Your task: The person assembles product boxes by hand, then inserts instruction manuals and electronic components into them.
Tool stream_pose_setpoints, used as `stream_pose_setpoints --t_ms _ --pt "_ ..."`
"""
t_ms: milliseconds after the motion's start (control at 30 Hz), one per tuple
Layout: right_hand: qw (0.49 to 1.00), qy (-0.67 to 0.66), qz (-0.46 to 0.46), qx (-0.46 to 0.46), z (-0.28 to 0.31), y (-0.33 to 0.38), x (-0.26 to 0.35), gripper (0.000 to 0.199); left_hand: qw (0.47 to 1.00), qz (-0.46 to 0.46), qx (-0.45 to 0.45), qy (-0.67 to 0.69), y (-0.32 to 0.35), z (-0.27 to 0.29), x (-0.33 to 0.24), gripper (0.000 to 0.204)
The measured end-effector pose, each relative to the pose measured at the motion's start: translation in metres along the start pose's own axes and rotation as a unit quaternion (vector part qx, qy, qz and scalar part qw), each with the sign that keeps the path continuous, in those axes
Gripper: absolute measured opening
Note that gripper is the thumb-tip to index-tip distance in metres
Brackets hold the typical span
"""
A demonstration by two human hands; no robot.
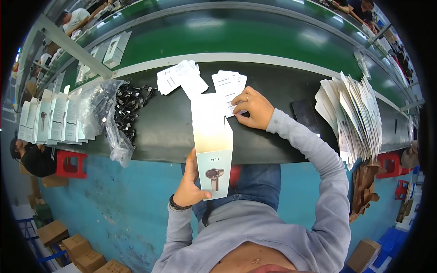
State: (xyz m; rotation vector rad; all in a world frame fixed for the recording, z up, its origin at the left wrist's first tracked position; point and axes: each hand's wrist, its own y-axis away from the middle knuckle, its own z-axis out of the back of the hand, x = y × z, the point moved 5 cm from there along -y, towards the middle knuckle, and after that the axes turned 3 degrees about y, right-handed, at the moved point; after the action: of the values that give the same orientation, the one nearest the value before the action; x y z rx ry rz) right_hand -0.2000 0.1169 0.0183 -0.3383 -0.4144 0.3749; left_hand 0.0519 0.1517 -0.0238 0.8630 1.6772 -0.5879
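My left hand point(185, 189) is wrapped round a pale blue-white carton point(215, 168) with a picture of a hand-held device on its front. The carton tilts over the table's near edge, its top open and its long white flap reaching toward the leaflets. My right hand point(255, 109) is curled over a pile of printed white leaflets point(225, 82), thumb and fingertips closed at the edge of a leaflet. A second, fanned pile of leaflets point(175, 78) lies just to the left.
Black cables point(125, 107) and a clear plastic bag point(95, 107) lie left, beside upright cartons point(57, 118). At right are a dark phone-like slab point(305, 116) and a thick stack of flattened cartons point(353, 118). A green conveyor point(205, 36) runs behind the black table point(164, 132).
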Motion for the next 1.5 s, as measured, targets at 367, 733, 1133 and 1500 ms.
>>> stream_pose_setpoints --t_ms 367,733,1133,1500 --pt "0.972 -0.194 -0.106 0.076 -0.003 -0.005 -0.02 0.013 1.0 -0.001 0.016 -0.013 0.005 0.0 0.001 0.121" --pt "0.981 0.164 -0.041 -0.096 0.036 -0.004 -0.01 0.026 1.0 0.002 -0.01 -0.002 0.007 0.008 -0.001 0.118" --pt "0.916 -0.241 -0.211 -0.241 0.145 0.017 0.013 0.016 0.998 -0.048 -0.02 -0.045 -0.01 -0.008 -0.012 0.11" --pt "0.91 -0.267 -0.255 -0.189 0.17 0.043 0.065 0.012 0.996 -0.036 0.031 -0.072 -0.015 -0.016 0.002 0.104"
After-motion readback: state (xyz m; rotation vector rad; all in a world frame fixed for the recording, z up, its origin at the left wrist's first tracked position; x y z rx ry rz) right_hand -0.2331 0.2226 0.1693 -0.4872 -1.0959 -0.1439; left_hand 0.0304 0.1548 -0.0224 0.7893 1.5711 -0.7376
